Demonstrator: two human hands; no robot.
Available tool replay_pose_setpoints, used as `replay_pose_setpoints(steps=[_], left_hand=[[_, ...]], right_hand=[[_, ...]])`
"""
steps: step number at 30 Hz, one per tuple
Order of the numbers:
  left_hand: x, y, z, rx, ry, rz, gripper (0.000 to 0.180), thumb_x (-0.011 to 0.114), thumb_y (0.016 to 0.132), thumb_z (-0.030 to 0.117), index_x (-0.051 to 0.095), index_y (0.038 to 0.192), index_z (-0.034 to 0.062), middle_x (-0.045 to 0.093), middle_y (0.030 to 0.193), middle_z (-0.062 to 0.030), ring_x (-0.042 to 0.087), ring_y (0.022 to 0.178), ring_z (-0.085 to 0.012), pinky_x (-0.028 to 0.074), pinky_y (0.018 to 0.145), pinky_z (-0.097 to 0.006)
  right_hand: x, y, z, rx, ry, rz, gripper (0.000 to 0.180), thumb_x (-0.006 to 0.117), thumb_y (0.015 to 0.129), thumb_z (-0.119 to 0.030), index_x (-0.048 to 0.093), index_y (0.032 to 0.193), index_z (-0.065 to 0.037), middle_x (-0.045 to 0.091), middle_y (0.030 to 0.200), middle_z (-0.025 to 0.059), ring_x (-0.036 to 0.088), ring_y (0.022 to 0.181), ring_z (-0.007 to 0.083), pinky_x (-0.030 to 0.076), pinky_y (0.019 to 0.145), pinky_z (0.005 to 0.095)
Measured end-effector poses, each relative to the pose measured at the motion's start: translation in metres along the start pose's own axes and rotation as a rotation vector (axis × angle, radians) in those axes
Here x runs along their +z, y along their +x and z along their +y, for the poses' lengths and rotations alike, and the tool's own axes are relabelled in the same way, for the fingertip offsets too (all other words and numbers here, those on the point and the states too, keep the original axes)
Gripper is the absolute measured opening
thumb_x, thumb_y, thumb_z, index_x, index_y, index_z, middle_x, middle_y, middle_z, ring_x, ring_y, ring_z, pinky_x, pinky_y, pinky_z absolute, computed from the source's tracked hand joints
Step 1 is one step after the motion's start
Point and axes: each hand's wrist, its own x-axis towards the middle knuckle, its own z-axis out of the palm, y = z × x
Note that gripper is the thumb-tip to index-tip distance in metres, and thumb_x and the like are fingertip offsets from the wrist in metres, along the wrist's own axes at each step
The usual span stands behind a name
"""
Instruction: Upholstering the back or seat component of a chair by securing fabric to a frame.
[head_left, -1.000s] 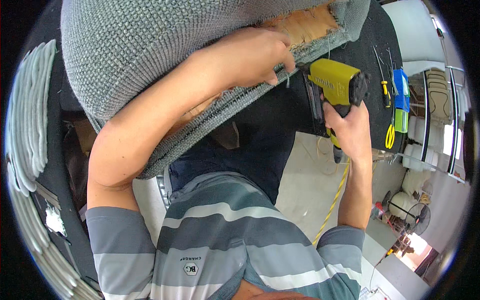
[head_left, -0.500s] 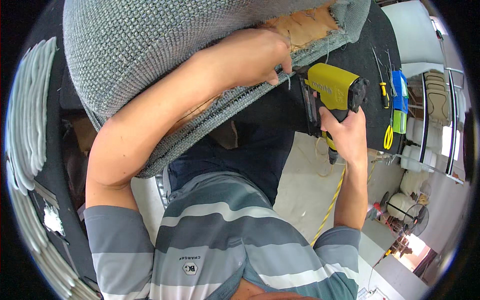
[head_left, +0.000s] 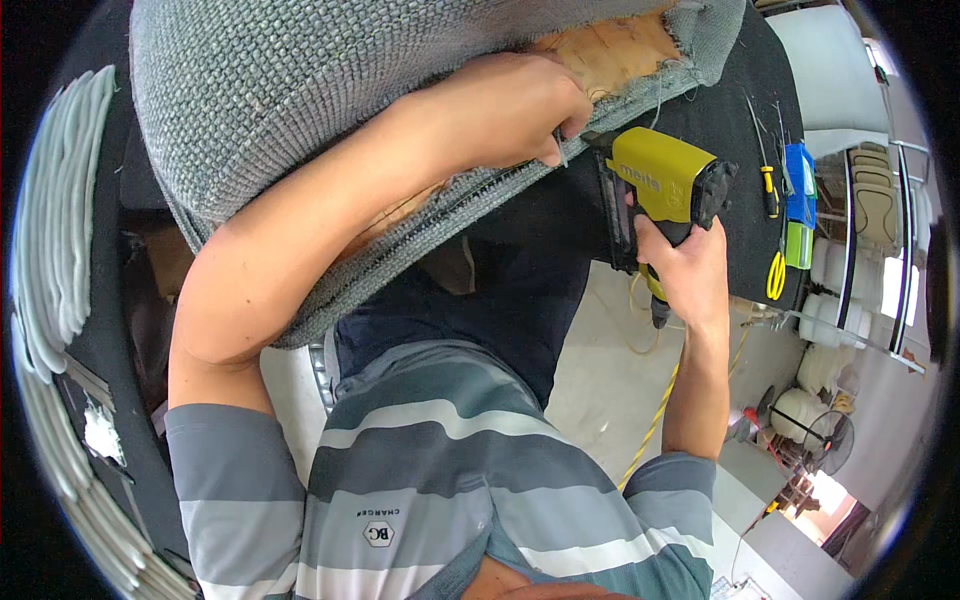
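A large upholstered piece in grey woven fabric (head_left: 270, 100) lies before me on a black-covered table. Bare wood (head_left: 620, 55) shows where its fabric edge ends. My left hand (head_left: 520, 110) reaches across it, with the fingers closed on the fabric's edge near that wood. In my right hand (head_left: 690, 270) is a yellow and black staple gun (head_left: 660, 180), gripped by its handle. The gun's black nose is just right of the fabric edge; whether it touches cannot be made out.
On the table's right lie a yellow-handled screwdriver (head_left: 769, 190), yellow-handled scissors (head_left: 776, 275) and a blue box (head_left: 800, 170). A yellow hose (head_left: 655, 425) runs along the floor below the gun. Stacked pale padded strips (head_left: 60, 220) line the left, and a fan (head_left: 830, 440) stands far right.
The staple gun and my right hand have shifted very slightly left. My left fingers have curled a little more at the fabric edge.
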Motion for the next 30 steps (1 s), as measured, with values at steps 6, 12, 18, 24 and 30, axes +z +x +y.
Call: replay_pose_setpoints(steps=[6, 12, 18, 24, 30], left_hand=[[-0.003, -0.002, 0.001, 0.002, -0.009, -0.015, 0.026, 0.084, 0.074, 0.009, 0.065, 0.09, 0.0004, 0.065, 0.099, -0.0119, 0.064, 0.106, -0.0359, 0.051, 0.092, -0.046], [0.0, -0.002, -0.001, -0.001, -0.029, 0.022, 0.027, 0.084, 0.074, 0.008, 0.065, 0.091, -0.0001, 0.065, 0.1, -0.0138, 0.065, 0.105, -0.0372, 0.052, 0.089, -0.046], [0.0, -0.004, 0.001, 0.033, -0.001, 0.045, 0.029, 0.085, 0.074, 0.008, 0.064, 0.093, 0.0004, 0.066, 0.101, -0.0141, 0.066, 0.103, -0.0381, 0.052, 0.088, -0.046], [0.003, 0.0, -0.005, 0.016, -0.005, 0.047, 0.029, 0.085, 0.075, 0.01, 0.063, 0.091, -0.0001, 0.065, 0.1, -0.0142, 0.065, 0.103, -0.0372, 0.052, 0.088, -0.046], [0.001, -0.003, -0.004, 0.005, -0.009, 0.007, 0.03, 0.085, 0.074, 0.011, 0.063, 0.091, -0.0002, 0.065, 0.1, -0.0143, 0.065, 0.103, -0.0366, 0.052, 0.089, -0.046]], right_hand=[[0.001, -0.002, -0.003, 0.019, -0.002, 0.002, 0.036, 0.068, 0.086, 0.002, 0.067, 0.122, 0.002, 0.075, 0.111, 0.0113, 0.07, 0.1, 0.0175, 0.054, 0.09, 0.0328], [0.003, -0.006, -0.001, 0.064, 0.012, -0.02, 0.035, 0.068, 0.085, 0.003, 0.067, 0.12, 0.003, 0.076, 0.108, 0.0111, 0.071, 0.096, 0.0173, 0.054, 0.087, 0.0327], [0.01, -0.008, -0.005, 0.005, -0.039, 0.01, 0.024, 0.066, 0.091, 0.003, 0.066, 0.115, 0.003, 0.071, 0.097, 0.0047, 0.06, 0.07, 0.0092, 0.05, 0.064, 0.027], [0.01, -0.01, -0.005, -0.008, 0.025, -0.022, 0.028, 0.064, 0.09, 0.005, 0.066, 0.118, 0.003, 0.072, 0.1, 0.0053, 0.059, 0.069, 0.0093, 0.05, 0.064, 0.0269], [0.015, -0.015, -0.004, 0.043, 0.035, -0.021, 0.034, 0.068, 0.086, 0.003, 0.067, 0.119, 0.004, 0.075, 0.11, 0.0107, 0.07, 0.099, 0.0172, 0.054, 0.09, 0.0327]])
